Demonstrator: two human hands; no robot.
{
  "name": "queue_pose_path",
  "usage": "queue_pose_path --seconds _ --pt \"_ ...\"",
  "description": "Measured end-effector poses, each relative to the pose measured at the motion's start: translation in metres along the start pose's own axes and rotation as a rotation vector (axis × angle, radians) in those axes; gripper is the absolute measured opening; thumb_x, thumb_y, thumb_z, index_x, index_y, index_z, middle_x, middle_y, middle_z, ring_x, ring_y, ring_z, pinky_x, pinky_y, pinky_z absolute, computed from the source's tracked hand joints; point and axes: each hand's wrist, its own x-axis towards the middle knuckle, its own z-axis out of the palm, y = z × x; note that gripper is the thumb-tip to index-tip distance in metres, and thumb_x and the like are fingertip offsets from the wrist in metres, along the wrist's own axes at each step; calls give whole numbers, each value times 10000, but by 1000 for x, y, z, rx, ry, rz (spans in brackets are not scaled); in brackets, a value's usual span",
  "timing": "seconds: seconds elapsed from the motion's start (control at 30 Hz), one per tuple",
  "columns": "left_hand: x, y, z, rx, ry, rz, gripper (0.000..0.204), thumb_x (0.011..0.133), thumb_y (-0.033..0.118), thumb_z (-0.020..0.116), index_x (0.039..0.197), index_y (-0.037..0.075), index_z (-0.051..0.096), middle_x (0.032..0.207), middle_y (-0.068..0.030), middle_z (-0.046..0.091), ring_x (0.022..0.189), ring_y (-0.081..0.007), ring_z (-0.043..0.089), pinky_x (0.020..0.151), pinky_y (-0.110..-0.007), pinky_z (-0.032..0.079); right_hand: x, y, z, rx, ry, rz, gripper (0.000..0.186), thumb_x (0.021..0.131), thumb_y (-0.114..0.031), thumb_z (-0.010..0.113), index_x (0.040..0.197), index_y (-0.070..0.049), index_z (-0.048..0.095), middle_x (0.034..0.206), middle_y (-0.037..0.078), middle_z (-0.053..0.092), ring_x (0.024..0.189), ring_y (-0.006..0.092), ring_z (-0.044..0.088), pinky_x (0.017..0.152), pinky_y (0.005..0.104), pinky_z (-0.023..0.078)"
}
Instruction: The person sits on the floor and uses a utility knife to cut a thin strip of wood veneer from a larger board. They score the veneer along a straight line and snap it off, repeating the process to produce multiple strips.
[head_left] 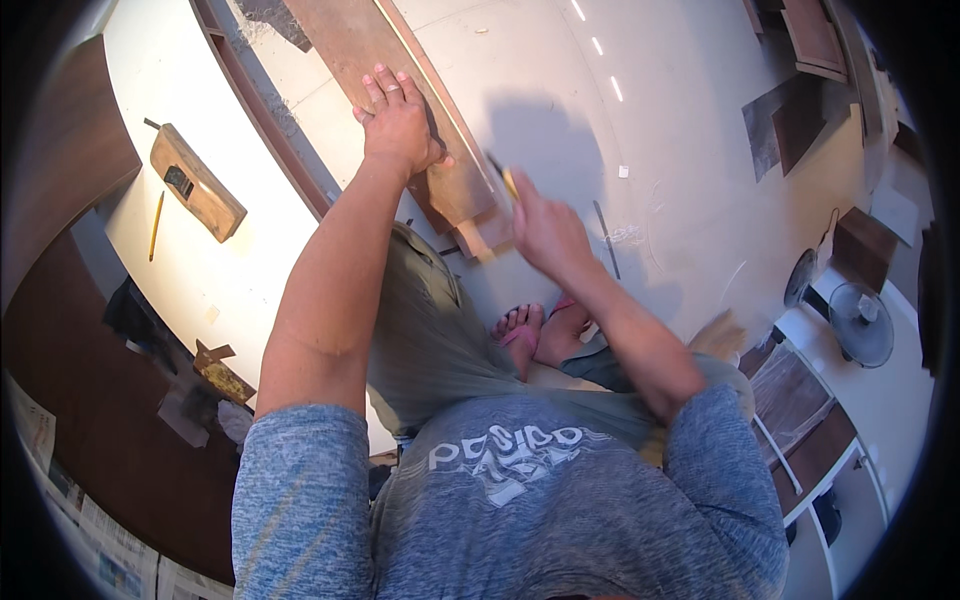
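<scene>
My left hand [398, 122] lies on a long brown wooden board [345, 40], its fingers stretched out over the face. A pale strip [420, 62] runs along the board's right edge. At the near end a narrower tongue of wood [482, 232] sticks out. My right hand [550, 235] is closed around a small tool [508, 182] with a yellow part and a dark tip, held just right of the board's edge. Motion blurs that tool, and most of it is hidden in my fist, so its kind is unclear.
On the white surface at left lie a wooden hand plane [197, 184] and a yellow pencil [156, 227]. A thin dark strip [607, 240] and shavings lie on the floor. A round clear lid-like disc [860, 322] and an open white cabinet [800, 400] stand at right.
</scene>
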Motion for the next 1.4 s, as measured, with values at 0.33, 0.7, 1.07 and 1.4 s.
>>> queue_pose_path --seconds 0.33,0.7,1.07,1.4 --pt "0 4 -8 -37 -64 -3 1363 613 436 943 1574 -75 122 1642 -342 24 1530 -503 62 1172 -659 254 158 -62 3 41 119 -57 540 988 -214 457 1510 -99 376 948 282 708 949 458 697 832 532 557" --pt "9 -4 11 13 45 34 1341 626 498 908 1565 -80 145 1629 -361 66 1516 -524 107 1142 -664 309 151 -63 12 -21 97 -69 556 955 -150 479 1490 -68 353 947 281 704 899 462 696 800 553 554" --pt "3 -1 0 12 9 11 1424 552 511 951 1563 -83 144 1631 -348 93 1519 -511 108 1157 -656 299 -52 23 30 -9 -67 62 533 971 -163 501 1484 -64 395 837 288 675 765 491 661 699 594 520" --pt "3 1 -1 -25 -12 17 1370 595 455 937 1568 -84 138 1630 -362 56 1520 -521 91 1156 -664 281 133 -40 15 41 249 -135 476 991 -209 481 1447 -85 421 864 287 696 826 480 690 764 576 544"
